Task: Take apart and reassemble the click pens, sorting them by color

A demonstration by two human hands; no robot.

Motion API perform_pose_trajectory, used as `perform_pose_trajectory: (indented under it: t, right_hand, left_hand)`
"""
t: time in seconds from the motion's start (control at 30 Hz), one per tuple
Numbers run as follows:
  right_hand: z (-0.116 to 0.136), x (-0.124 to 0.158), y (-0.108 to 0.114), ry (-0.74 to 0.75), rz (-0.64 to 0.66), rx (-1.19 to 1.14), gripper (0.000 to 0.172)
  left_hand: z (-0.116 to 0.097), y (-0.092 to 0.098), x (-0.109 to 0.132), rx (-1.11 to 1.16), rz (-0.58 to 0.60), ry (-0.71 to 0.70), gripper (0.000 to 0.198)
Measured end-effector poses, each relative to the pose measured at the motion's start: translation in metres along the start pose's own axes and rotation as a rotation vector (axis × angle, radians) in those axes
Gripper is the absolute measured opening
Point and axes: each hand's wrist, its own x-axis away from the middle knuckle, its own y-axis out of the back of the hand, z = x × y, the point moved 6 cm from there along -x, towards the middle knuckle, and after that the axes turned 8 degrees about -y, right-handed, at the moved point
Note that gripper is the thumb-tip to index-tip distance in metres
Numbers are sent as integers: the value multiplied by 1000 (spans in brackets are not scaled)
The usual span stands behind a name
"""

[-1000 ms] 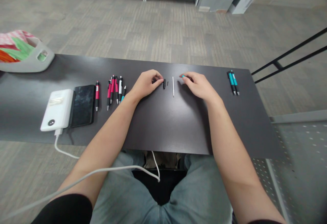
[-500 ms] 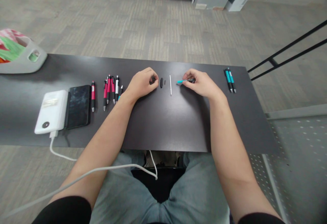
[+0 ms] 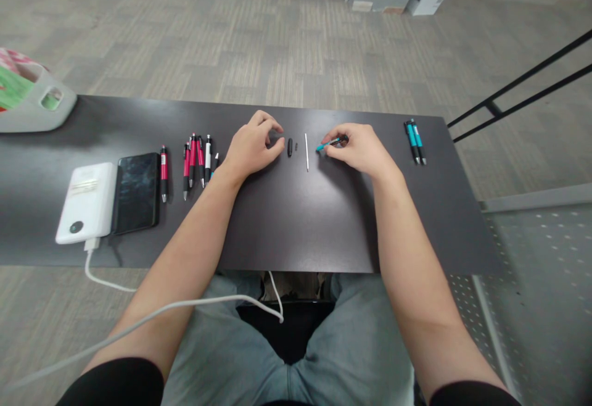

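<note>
My left hand [image 3: 253, 148] rests on the dark table with thumb and fingers apart, holding nothing. Just right of its fingertips lies a short black pen grip piece [image 3: 290, 147], and beside that a tiny dark part [image 3: 296, 146], perhaps a spring. A thin silvery pen refill [image 3: 306, 153] lies lengthwise between my two hands. Between the thumb and fingers of my right hand [image 3: 359, 149] is a blue pen body [image 3: 326, 145], its blue end pointing left, close to the tabletop. The rest of that pen is partly covered by my fingers.
Left of my left arm lie several red pens [image 3: 193, 162], a white pen [image 3: 208, 154], a black phone [image 3: 136, 193] and a white power bank [image 3: 87, 202] with a white cable [image 3: 185, 303]. Two blue pens [image 3: 414, 142] lie far right. A grey basket [image 3: 41, 113] stands at far left.
My left thumb and fingertips have spread from a nearly closed pose. My right hand keeps its hold on the blue pen body, which has tilted slightly. The view has shifted a little.
</note>
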Motion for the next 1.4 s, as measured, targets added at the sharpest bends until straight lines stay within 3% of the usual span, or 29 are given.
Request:
perform_pose_trajectory:
  t: [0.17, 0.63, 0.8, 0.97, 1.23, 1.4]
  right_hand:
    - [4, -2, -7, 26, 5, 9, 21]
    - [7, -11, -22, 136, -6, 124, 8]
    - [5, -10, -20, 139, -38, 101, 15]
    - [5, -7, -23, 100, 12, 31, 22]
    - [4, -4, -3, 130, -120, 15, 22]
    - [-7, -6, -8, 162, 27, 79, 25]
  left_hand:
    - [-2, 1, -1, -12, 0, 34, 12]
    - [-3, -2, -1, -41, 22, 54, 12]
    - [-1, -2, -1, -60, 4, 44, 17]
    - [-1, -1, -1, -48, 5, 54, 22]
    - [2, -3, -1, -35, 2, 66, 28]
    - [3, -2, 0, -47, -4, 65, 28]
